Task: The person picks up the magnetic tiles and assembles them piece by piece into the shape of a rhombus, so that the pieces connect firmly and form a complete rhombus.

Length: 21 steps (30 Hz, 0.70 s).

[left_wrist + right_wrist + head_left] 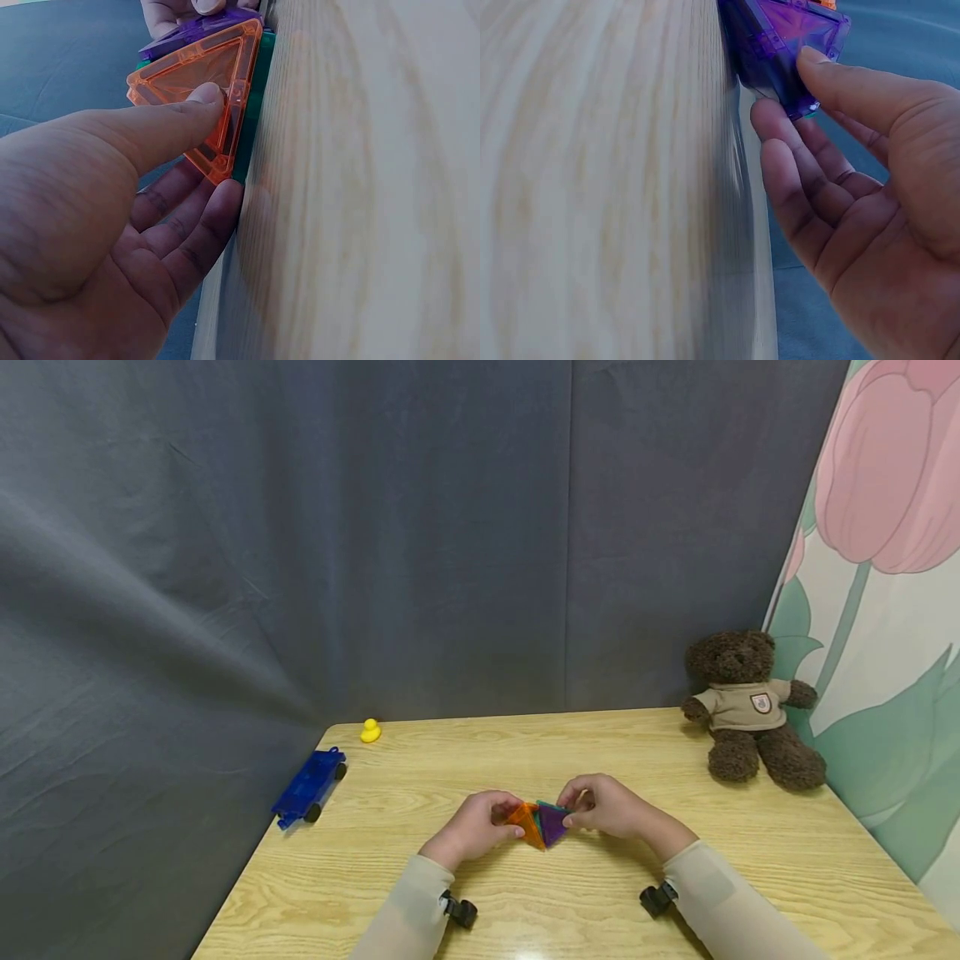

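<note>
Translucent triangular magnetic tiles meet in a small cluster at the middle of the table. On its left side is an orange tile point(527, 823), gripped by my left hand point(477, 827) with the thumb on its face and fingers behind. The right side is a purple tile point(553, 825), which my right hand point(609, 808) holds between thumb and fingers. A green tile point(257, 105) shows along the lower edge of the orange one in the left wrist view, mostly hidden. In the right wrist view, the purple tile leans close over the wood, its tip near my fingertips.
The wooden table point(315, 893) carries a blue toy wagon chassis point(311, 787) at its left edge and a yellow rubber duck point(371, 731) at the back left. A brown teddy bear point(746, 710) sits at the back right. Behind hangs a dark grey curtain point(450, 543).
</note>
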Each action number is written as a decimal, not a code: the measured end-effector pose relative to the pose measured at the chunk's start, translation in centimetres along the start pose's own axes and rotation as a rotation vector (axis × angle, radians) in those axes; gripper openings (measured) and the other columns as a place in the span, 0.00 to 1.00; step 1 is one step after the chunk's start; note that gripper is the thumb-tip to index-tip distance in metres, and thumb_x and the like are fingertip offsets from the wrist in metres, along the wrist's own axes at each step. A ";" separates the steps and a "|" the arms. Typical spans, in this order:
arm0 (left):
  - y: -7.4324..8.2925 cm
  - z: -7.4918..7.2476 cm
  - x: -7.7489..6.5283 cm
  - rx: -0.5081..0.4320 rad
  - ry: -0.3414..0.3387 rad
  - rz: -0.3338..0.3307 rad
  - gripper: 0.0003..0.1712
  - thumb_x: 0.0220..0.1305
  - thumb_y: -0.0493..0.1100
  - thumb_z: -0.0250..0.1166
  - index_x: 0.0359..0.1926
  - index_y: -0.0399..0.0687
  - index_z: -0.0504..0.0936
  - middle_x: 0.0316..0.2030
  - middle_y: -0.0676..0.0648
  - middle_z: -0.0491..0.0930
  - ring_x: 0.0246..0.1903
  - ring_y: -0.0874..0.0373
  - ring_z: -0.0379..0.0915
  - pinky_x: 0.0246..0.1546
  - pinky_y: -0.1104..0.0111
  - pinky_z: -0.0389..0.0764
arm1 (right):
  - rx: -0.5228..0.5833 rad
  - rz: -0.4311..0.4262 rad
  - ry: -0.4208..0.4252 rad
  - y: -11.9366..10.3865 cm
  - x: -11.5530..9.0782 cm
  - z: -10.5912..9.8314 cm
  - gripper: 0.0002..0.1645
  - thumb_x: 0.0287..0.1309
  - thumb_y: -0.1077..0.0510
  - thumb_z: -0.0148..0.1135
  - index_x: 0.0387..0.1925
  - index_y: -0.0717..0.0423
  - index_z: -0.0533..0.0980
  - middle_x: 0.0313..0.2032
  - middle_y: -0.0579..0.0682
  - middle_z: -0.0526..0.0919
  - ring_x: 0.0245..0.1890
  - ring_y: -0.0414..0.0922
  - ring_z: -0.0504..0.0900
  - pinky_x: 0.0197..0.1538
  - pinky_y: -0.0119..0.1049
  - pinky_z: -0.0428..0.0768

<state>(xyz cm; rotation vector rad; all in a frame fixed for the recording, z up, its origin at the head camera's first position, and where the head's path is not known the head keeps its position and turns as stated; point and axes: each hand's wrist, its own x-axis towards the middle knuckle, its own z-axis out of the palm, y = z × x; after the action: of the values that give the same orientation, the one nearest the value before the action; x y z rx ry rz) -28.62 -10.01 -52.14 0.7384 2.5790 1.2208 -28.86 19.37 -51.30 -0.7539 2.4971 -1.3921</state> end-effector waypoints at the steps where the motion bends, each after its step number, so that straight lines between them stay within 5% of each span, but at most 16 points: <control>1: 0.0 0.0 0.0 -0.003 0.000 -0.001 0.18 0.67 0.44 0.74 0.57 0.58 0.86 0.48 0.62 0.83 0.47 0.67 0.80 0.52 0.68 0.82 | 0.000 -0.005 0.001 0.0 0.0 0.0 0.10 0.61 0.60 0.77 0.43 0.50 0.84 0.40 0.50 0.84 0.33 0.46 0.84 0.31 0.36 0.83; 21: -0.1 -0.1 0.0 -0.052 0.018 -0.006 0.17 0.68 0.44 0.74 0.56 0.60 0.86 0.46 0.62 0.84 0.46 0.66 0.81 0.51 0.67 0.83 | 0.018 -0.014 0.023 -0.1 0.1 0.2 0.08 0.64 0.58 0.75 0.44 0.50 0.86 0.37 0.48 0.87 0.36 0.47 0.87 0.37 0.36 0.86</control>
<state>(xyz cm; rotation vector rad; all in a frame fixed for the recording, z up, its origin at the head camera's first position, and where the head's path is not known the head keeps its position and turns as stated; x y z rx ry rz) -28.71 -10.11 -52.21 0.7123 2.5517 1.2931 -28.80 19.14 -51.27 -0.7577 2.4982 -1.4341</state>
